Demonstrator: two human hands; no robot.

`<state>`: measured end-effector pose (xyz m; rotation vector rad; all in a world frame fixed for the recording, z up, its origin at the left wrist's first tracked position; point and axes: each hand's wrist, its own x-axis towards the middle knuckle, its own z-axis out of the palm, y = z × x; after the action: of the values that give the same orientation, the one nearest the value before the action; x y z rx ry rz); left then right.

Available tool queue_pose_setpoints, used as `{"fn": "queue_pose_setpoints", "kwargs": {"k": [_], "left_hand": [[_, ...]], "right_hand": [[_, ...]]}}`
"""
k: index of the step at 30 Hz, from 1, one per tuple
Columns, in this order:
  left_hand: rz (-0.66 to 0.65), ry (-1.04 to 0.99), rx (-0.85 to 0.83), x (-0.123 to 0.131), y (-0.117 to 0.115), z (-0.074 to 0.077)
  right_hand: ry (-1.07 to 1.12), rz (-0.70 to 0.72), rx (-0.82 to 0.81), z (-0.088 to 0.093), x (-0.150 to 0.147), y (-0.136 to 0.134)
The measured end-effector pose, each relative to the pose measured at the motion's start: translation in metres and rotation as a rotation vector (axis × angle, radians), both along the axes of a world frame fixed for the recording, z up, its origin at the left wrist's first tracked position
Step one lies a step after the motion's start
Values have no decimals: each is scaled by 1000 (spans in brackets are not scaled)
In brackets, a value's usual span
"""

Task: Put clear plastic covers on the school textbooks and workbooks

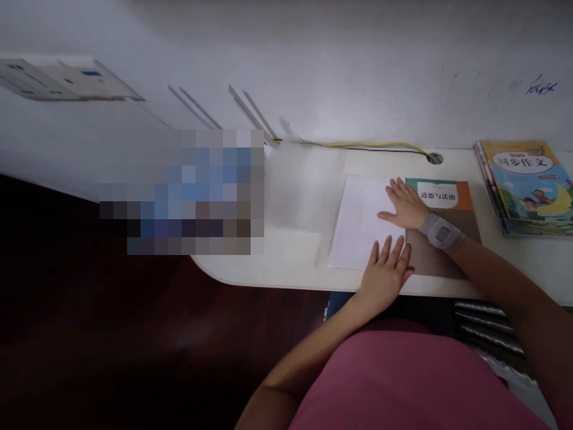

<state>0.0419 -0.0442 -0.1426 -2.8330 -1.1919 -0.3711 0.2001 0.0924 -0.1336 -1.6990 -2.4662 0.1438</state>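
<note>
A textbook [441, 239] with a brown, teal and orange cover lies on the white desk [268, 263]. A white sheet of paper [358, 221] lies flat against its left side; I cannot tell whether it is joined to the book. My right hand [405, 206], with a grey band [443, 232] around the wrist, rests flat where sheet and cover meet, fingers spread. Lower down, near the desk's front edge, my left hand [387, 272] lies on the sheet's lower right corner and the book's edge. Its fingers are stretched out and apart.
Several colourful books [532, 191] are stacked on the right. A yellow cable [376, 144] runs along the wall into a round desk hole [435, 159]. A pixelated patch hides the desk's left end. Sockets [67, 77] sit on the wall at upper left.
</note>
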Motion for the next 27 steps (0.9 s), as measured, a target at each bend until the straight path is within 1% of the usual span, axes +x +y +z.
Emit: {"fn": "queue_pose_setpoints", "kwargs": {"k": [5,7,9,10,12,15,16,18,19,20,22,24,25,27], "left_hand": [[-11,-9,-13,0,0,-1],[-23,-33,-19,-6,4,2],[15,-89,-12,-21,12,7],[65,-126,-3,-32,18,8],[215,-197,18,-56,28,10],[440,-206,-13,-88,39,5],[485,-179,-41,-95,40,2],[519,-108,-91,-102,40,-4],[516,-73,-104,-102,38,-6],[511,-40,-109,-101,37,-7],[511,10,-109,-98,33,-6],[524,44,-105,-95,28,-3],[528,57,-105,-95,26,-1],[523,79,-114,-96,21,3]], "right_hand": [[-30,53,5,1,0,-1],[-42,61,9,1,1,-2],[-57,76,19,1,2,-1],[-66,90,25,0,3,-1],[-86,121,35,-1,4,0],[-127,123,39,0,3,0],[-141,103,47,1,1,-1],[-154,99,91,6,-10,-5],[-148,138,122,10,-18,-9],[-135,209,151,13,-27,-12],[-105,425,173,19,-50,-20],[-90,634,139,22,-74,-26],[-90,709,117,22,-84,-27],[-93,790,78,19,-98,-26]]}}
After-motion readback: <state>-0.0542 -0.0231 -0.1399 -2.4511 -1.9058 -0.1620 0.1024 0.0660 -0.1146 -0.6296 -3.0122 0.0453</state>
